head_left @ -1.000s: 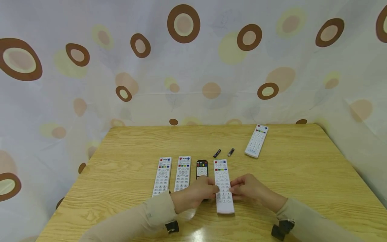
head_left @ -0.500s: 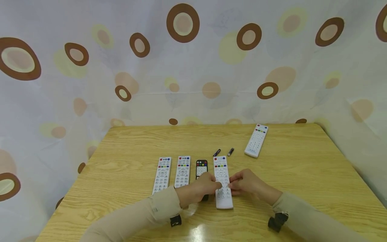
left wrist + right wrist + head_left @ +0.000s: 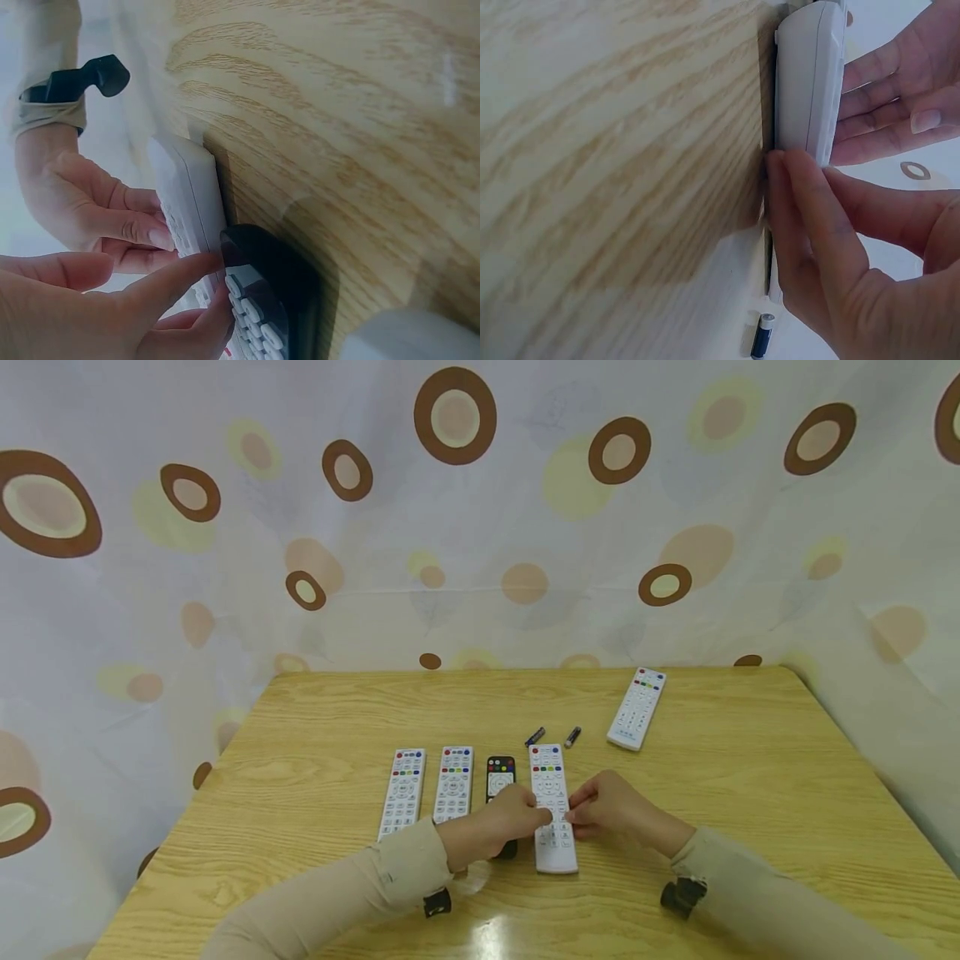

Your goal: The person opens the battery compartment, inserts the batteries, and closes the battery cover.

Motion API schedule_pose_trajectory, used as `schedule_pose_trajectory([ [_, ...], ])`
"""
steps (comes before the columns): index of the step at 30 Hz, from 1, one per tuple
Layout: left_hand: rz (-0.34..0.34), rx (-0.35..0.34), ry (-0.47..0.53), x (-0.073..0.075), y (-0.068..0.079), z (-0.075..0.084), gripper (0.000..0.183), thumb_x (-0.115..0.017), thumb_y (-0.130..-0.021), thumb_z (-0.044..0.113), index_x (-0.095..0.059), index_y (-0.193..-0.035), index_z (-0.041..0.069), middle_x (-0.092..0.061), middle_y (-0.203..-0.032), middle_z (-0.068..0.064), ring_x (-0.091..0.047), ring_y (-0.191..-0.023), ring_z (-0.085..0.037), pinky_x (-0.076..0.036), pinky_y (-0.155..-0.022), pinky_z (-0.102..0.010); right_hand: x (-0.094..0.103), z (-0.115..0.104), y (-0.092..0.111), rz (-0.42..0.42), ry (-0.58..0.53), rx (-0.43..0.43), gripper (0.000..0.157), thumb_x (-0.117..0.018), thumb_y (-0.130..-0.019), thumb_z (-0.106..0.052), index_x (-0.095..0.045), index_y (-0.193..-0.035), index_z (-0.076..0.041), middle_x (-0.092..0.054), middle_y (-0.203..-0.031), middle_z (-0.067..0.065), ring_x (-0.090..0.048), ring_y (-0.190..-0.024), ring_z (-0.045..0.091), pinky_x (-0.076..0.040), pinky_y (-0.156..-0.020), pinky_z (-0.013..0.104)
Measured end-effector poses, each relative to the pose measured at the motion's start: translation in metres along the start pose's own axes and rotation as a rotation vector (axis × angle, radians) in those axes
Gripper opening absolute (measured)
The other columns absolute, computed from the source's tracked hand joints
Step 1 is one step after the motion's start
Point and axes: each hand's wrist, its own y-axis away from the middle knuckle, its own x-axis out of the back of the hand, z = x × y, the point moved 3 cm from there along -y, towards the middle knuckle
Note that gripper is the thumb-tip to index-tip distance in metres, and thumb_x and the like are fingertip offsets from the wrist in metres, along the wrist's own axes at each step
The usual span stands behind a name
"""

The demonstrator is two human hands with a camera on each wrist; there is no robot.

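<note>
A white remote control (image 3: 550,787) lies lengthwise on the table between my hands. On its left edge, the extended fingers of my left hand (image 3: 498,821) touch the side. The left thumb reaches over the button face, and in the right wrist view it looks apart from it. My right hand (image 3: 611,810) pinches the right edge, its thumb (image 3: 877,206) at the face and fingertips low on the side. Just left is a black remote (image 3: 500,783), partly covered by my left hand. Two small batteries, one (image 3: 535,737) tilted and another (image 3: 572,737), lie beyond the white remote's top.
Two more white remotes, one (image 3: 403,789) at the left and one (image 3: 453,781) beside it, lie roughly parallel to the black one. Another white remote (image 3: 636,710) lies slanted at the back right. A patterned cloth (image 3: 480,627) hangs behind the wooden table (image 3: 315,760).
Both hands have moved slightly away from me with the white remote, its top now close to the batteries. The left thumb has come further over the buttons. The other remotes stay put.
</note>
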Motion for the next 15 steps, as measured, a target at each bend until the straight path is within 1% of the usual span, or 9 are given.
schedule_pose_trajectory([
  [3, -0.003, 0.004, -0.016, 0.001, -0.001, 0.001, 0.036, -0.062, -0.087, 0.005, -0.037, -0.062, 0.009, -0.038, -0.066, -0.003, -0.037, -0.063, -0.016, -0.027, -0.053, -0.026, 0.002, -0.001, -0.001, -0.005, 0.038, -0.004, 0.016, -0.067, -0.084, 0.007, -0.063, -0.097, 0.016, -0.067, -0.079, 0.009, -0.067, -0.067, 0.015, -0.059, -0.064, 0.029],
  [5, -0.009, 0.006, -0.028, 0.002, -0.001, 0.001, 0.021, -0.062, -0.088, 0.007, -0.051, -0.071, -0.001, -0.051, -0.076, -0.005, -0.046, -0.071, -0.017, -0.040, -0.060, -0.027, 0.004, -0.002, -0.001, -0.019, 0.064, 0.001, 0.015, -0.067, -0.085, 0.005, -0.065, -0.096, 0.014, -0.068, -0.079, 0.010, -0.067, -0.068, 0.016, -0.059, -0.064, 0.029],
  [6, -0.014, 0.010, -0.030, 0.002, -0.001, 0.001, 0.017, -0.062, -0.088, 0.008, -0.057, -0.080, -0.006, -0.057, -0.085, -0.008, -0.051, -0.078, -0.019, -0.047, -0.067, -0.029, 0.005, -0.003, -0.002, -0.026, 0.082, 0.011, 0.014, -0.067, -0.086, 0.004, -0.065, -0.095, 0.013, -0.069, -0.079, 0.010, -0.068, -0.068, 0.016, -0.059, -0.064, 0.030],
  [7, -0.017, 0.013, -0.029, 0.003, -0.001, 0.000, 0.020, -0.061, -0.089, 0.009, -0.060, -0.093, -0.010, -0.061, -0.096, -0.011, -0.054, -0.087, -0.021, -0.050, -0.076, -0.034, 0.007, -0.003, -0.002, -0.028, 0.100, 0.022, 0.013, -0.066, -0.086, 0.003, -0.066, -0.094, 0.012, -0.069, -0.079, 0.010, -0.068, -0.068, 0.017, -0.059, -0.064, 0.030],
  [8, -0.022, 0.012, -0.019, 0.003, -0.001, 0.000, 0.029, -0.061, -0.089, 0.010, -0.060, -0.107, -0.012, -0.061, -0.108, -0.015, -0.056, -0.095, -0.025, -0.051, -0.084, -0.039, 0.010, -0.004, -0.003, -0.028, 0.121, 0.040, 0.012, -0.066, -0.087, 0.002, -0.067, -0.094, 0.012, -0.069, -0.078, 0.011, -0.068, -0.068, 0.017, -0.059, -0.064, 0.030],
  [10, -0.027, 0.001, -0.003, 0.005, -0.001, 0.000, 0.045, -0.060, -0.090, 0.012, -0.052, -0.127, -0.011, -0.055, -0.127, -0.021, -0.054, -0.111, -0.030, -0.045, -0.098, -0.048, 0.019, -0.007, -0.004, -0.020, 0.167, 0.068, 0.013, -0.063, -0.090, -0.001, -0.067, -0.093, 0.011, -0.069, -0.078, 0.011, -0.067, -0.068, 0.017, -0.059, -0.063, 0.031],
  [12, -0.029, -0.007, 0.024, 0.007, 0.000, 0.001, 0.043, -0.060, -0.091, 0.013, -0.053, -0.128, -0.008, -0.055, -0.127, -0.021, -0.053, -0.113, -0.032, -0.045, -0.098, -0.049, 0.031, -0.010, -0.006, 0.010, 0.192, 0.093, 0.016, -0.061, -0.092, -0.003, -0.067, -0.094, 0.012, -0.069, -0.076, 0.011, -0.067, -0.067, 0.017, -0.059, -0.062, 0.031],
  [15, -0.034, -0.034, 0.088, 0.013, 0.003, 0.003, 0.036, -0.058, -0.093, 0.012, -0.055, -0.125, -0.004, -0.057, -0.122, -0.017, -0.053, -0.112, -0.031, -0.044, -0.098, -0.049, 0.052, -0.016, -0.010, 0.043, 0.146, 0.119, 0.023, -0.056, -0.095, -0.003, -0.063, -0.102, 0.017, -0.068, -0.078, 0.014, -0.067, -0.068, 0.019, -0.060, -0.066, 0.034],
])
